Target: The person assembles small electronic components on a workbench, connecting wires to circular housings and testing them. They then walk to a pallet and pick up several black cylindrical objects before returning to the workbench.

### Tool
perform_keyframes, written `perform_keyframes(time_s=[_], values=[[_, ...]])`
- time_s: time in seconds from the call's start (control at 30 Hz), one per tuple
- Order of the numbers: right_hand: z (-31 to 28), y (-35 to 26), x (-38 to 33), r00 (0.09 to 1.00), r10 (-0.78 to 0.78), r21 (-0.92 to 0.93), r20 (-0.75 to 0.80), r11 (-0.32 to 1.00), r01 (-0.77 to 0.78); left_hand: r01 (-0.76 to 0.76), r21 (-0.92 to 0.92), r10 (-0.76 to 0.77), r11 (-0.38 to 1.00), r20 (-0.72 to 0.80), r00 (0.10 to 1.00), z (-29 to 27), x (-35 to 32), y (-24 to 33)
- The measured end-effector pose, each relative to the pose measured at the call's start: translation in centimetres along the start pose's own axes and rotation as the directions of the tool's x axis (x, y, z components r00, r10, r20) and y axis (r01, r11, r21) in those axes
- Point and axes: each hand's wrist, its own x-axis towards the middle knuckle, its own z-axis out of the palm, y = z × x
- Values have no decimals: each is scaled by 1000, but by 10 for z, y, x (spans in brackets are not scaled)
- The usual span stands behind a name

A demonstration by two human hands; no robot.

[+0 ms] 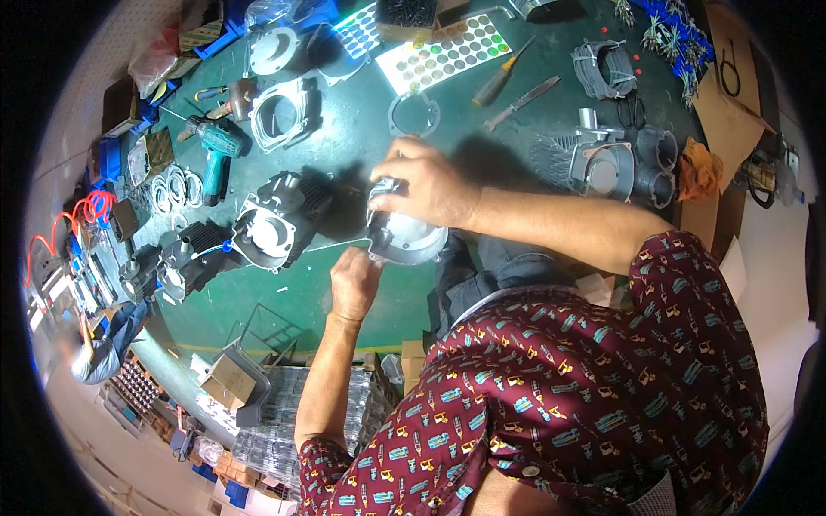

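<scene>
- The metal housing (409,239), silver-grey and rounded, is at the near edge of the green surface (353,112), in front of the person's body. I cannot tell if it rests on this edge or is held up above it.
- The right hand (426,185) comes over the housing from the right side. Its fingers are bent around the upper part and grip it.
- The left hand (354,284) is at the lower left rim of the housing. Its fingers are curled close together, and the fingertips seem to touch the rim; if they pinch something small there, I cannot tell.
- To the left of the housing, near it, stands a dark finned engine part (284,215) with a pale round opening.
- Farther left lie a teal power drill (215,155) and some loops of white cable (176,189).
- Just beyond the right hand, a thin flat ring (392,113) lies on the surface.
- Behind the ring is a white sheet with round stickers (443,53); to its right are a screwdriver with yellowish handle (492,88) and a narrow blade-like tool (523,101).
- On the right side, a coil of grey wire (602,70) lies beyond a second finned part (607,172), and an orange cloth (699,172) is near that part.
</scene>
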Motion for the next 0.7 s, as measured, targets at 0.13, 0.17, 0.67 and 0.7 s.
perform_keyframes(time_s=[0.13, 0.17, 0.67, 0.7], values=[[3, 2, -1, 998, -45, -15, -35, 999, 44, 275, -84, -273, 958, 30, 961, 2, -9, 11], [4, 0, -2, 998, -44, -21, -37, 999, 43, 383, -282, -373, 880, 90, 923, 7, -16, 6], [-4, 4, -1, 998, -38, -5, -52, 999, 38, 532, -772, -567, 347, 280, 775, 16, -12, 28], [-4, 3, 0, 998, -28, -7, -49, 1000, 28, 530, -748, -588, 399, 235, 774, 13, -12, 30]])
